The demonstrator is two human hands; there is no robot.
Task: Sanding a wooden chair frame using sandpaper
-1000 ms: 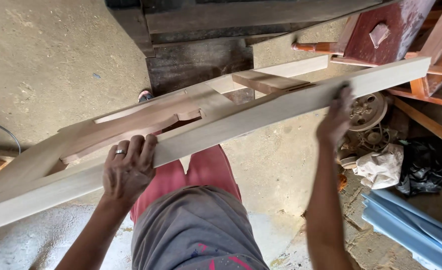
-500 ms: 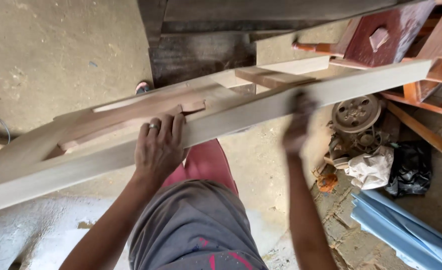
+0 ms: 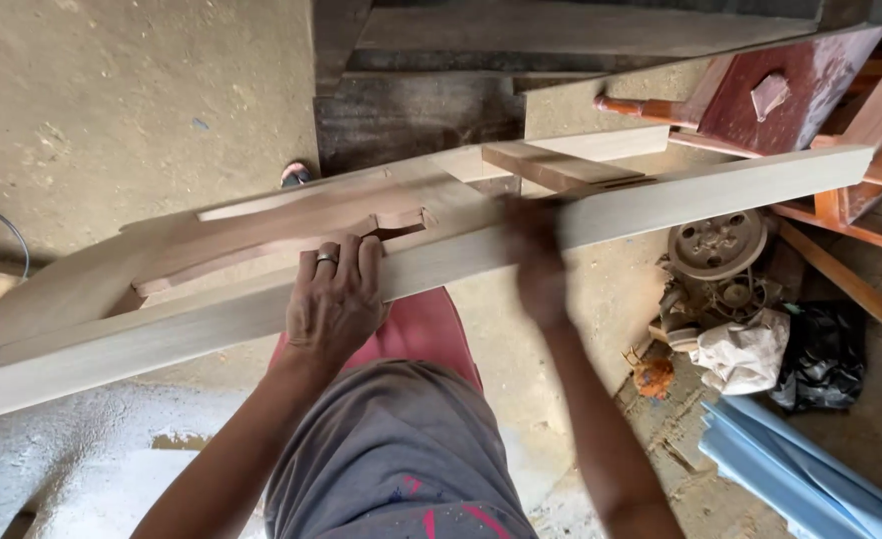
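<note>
**A:** Where does the long pale plank (image 3: pixel 661 205) lie from the hands?

**B:** It crosses the whole view, its long axis running from about 8 o'clock at the low left end to about 2 o'clock at the high right end. It is the front rail of a wooden frame (image 3: pixel 291 225) that the person holds up above their lap, over the concrete floor (image 3: pixel 112 110).

**A:** And the left hand (image 3: pixel 333 299)?

**B:** It lies flat over the plank's top edge, fingers spread and curled onto the reddish inner piece behind it, a ring on one finger. It grips the frame left of the middle.

**A:** The right hand (image 3: pixel 533 255)?

**B:** Blurred. It sits on the plank's face just right of the middle, at about 3 o'clock from the left hand. I cannot tell whether its fingers close on the wood or only press against it.

**A:** Which is nearer the high end?

**B:** The right one, though most of the plank's right stretch runs on past it toward 2 o'clock, ending near the red-brown furniture (image 3: pixel 800 85). The low end at 8 o'clock is well apart from the left hand.
</note>
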